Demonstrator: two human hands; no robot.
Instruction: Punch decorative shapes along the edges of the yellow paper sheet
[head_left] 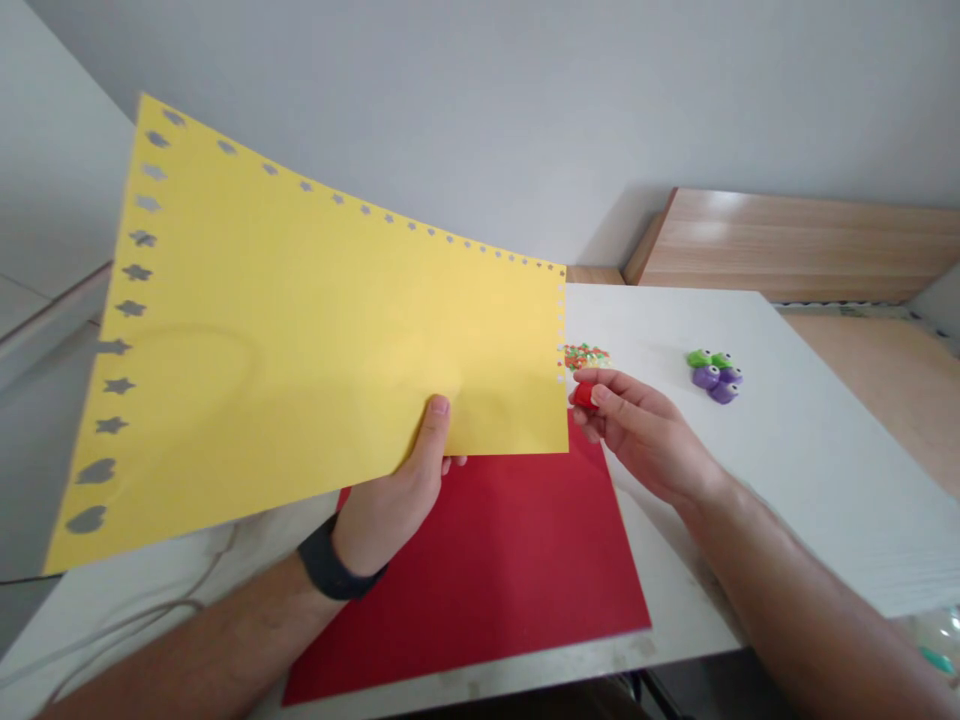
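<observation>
My left hand (397,490) pinches the lower edge of a large yellow paper sheet (300,340) and holds it up above the table, thumb on top. Star and leaf shapes are punched along the sheet's left, top and right edges. My right hand (637,430) is closed around a small red punch (585,395) right at the sheet's right edge. A red paper sheet (510,570) lies flat on the white table (810,440) beneath both hands.
Two small punches, green and purple (716,375), sit on the table to the right. A little heap of coloured paper cut-outs (589,355) lies behind my right hand. A wooden board (795,245) runs along the wall. A grey cable (150,615) trails at the left.
</observation>
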